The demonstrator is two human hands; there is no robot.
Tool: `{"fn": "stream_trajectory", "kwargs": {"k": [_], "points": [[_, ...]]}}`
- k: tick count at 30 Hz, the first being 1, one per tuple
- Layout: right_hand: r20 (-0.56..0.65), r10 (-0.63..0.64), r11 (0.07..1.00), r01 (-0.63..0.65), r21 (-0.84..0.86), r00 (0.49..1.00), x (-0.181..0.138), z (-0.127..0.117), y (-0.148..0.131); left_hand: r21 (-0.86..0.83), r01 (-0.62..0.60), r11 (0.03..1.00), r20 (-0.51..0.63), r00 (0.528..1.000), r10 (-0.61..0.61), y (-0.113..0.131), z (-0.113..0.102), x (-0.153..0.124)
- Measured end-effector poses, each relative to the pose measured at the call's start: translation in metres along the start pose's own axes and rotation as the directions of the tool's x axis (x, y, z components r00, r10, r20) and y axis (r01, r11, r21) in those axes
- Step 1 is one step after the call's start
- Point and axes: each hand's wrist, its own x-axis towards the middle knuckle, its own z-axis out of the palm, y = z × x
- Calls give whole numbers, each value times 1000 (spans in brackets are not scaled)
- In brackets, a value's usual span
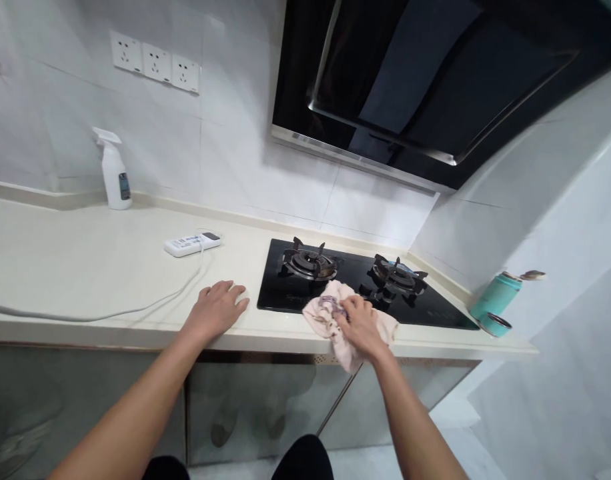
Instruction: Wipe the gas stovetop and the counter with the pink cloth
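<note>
My right hand (359, 325) grips a pale pink cloth (325, 311) at the front edge of the black gas stove (285, 297). Part of the cloth lies on the glass, and a corner hangs over the counter's front edge. Resting on the cream countertop (110, 267), left of the stove, my left hand (217, 311) has its fingers spread and holds nothing. Behind the cloth stand the left burner (309, 265) and the right burner (398, 278), with the control knobs (378, 293) between them.
A white remote-like device (193, 244) lies left of the stove beside a grey cable (110, 316). A white spray bottle (114, 175) stands by the wall. At the right are a teal canister (496, 295) and a small teal cup (495, 325). A black range hood (410, 87) overhangs the stove.
</note>
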Motion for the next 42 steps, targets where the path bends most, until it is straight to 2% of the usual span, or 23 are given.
{"fn": "stream_trajectory", "kwargs": {"k": [5,8,9,11,14,17,19,23,27,30,33,35,37,39,42], "points": [[62,-225,959,210,192,972,-10,3,-77,14,-14,1000,-16,1000,14,-1,3,1],[79,-421,836,352,422,904,-9,0,-92,14,-17,1000,-29,999,17,-2,3,0],[48,-444,788,364,496,895,-6,-2,-87,11,-17,1000,-33,999,17,-3,2,0],[-71,-373,746,344,570,925,2,-8,-61,-7,-14,1000,-41,999,14,-5,0,-1],[-213,-127,870,212,446,969,14,-15,2,-50,-2,999,-68,998,-1,-3,-7,-1],[-172,-1,958,51,283,985,16,-13,56,-91,-10,996,-111,994,0,16,-11,-4],[-151,52,975,-17,223,987,14,-5,75,-111,-67,992,-112,992,54,40,-10,-8],[-154,75,992,-58,115,985,10,13,79,-123,-232,965,-13,973,232,100,1,-14],[-116,60,998,-64,-27,991,11,20,76,-106,-262,959,82,959,271,151,18,-13],[-74,62,995,-67,-70,995,10,19,77,-77,-299,951,99,947,305,181,33,-13],[-59,72,995,-76,-65,996,9,19,78,-37,-334,942,73,939,335,197,46,-16],[-54,75,995,-78,-56,996,8,20,79,-19,-354,935,54,933,355,194,50,-20],[-42,87,995,-88,-47,995,7,21,79,-6,-373,928,42,927,373,180,49,-26],[-32,104,994,-105,-42,994,7,21,79,9,-380,925,41,924,379,158,44,-34],[-28,122,991,-123,-48,992,6,22,79,39,-350,936,44,936,349,111,28,-48]]}}
